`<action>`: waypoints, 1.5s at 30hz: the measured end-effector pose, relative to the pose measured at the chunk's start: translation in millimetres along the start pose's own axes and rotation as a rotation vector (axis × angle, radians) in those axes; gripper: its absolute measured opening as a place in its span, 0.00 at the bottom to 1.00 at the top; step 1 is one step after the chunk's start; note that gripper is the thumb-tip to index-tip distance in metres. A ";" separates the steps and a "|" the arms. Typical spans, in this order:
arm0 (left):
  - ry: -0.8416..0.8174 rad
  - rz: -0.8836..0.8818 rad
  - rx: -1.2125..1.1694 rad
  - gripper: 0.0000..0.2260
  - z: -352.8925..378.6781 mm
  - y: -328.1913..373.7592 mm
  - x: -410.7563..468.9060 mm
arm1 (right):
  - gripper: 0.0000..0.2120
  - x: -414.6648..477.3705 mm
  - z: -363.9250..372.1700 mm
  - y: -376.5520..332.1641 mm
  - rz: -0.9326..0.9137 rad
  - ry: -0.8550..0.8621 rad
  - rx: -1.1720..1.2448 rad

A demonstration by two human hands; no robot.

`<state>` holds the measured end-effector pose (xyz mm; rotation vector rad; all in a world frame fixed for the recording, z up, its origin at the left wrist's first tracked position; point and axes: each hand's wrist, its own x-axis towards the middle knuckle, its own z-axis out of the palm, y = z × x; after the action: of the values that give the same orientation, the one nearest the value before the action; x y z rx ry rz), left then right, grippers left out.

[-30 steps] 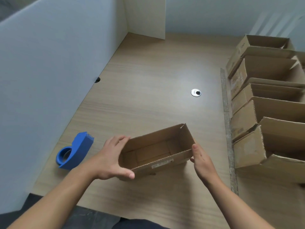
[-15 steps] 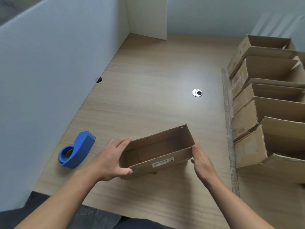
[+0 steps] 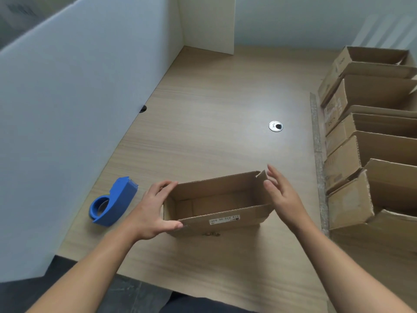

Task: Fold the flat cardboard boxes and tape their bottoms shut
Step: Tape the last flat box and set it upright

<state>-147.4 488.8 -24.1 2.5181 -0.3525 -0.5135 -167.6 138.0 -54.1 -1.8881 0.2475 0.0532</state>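
— Pale wood tabletop [image 3: 214, 105] is closed in by white panels [image 3: 79, 109] at the left and back, and folded boxes [image 3: 361, 154] are lined along its right side.
— And the open box [image 3: 225, 222]?
— It is set upright near the front edge, its left end gripped by the left hand [image 3: 151, 211]. A blue tape dispenser [image 3: 115, 202] lies to its left.
— What has changed?
— The right hand [image 3: 282, 195], pressed to the right end half a second ago, is now held with fingers spread. Contact may be lost.
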 end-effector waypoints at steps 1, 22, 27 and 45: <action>-0.015 0.001 0.019 0.49 -1.1 1.7 1.4 | 0.22 8.0 -0.3 -6.7 -0.024 -0.044 -0.055; 0.294 -0.243 -0.207 0.26 14.1 5.6 -1.0 | 0.10 24.9 21.1 -11.5 -0.067 -0.005 -0.234; 0.282 -0.267 -0.286 0.28 11.5 3.4 -5.1 | 0.11 18.4 14.5 -12.7 -0.078 -0.045 -0.107; 0.096 -0.176 -0.419 0.47 34.2 -23.8 -48.1 | 0.39 -47.9 -27.9 57.9 0.184 -0.128 0.304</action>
<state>-201.6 509.5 -50.3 2.1639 0.0168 -0.4747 -228.3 101.0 -91.3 -1.5491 0.3222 0.2477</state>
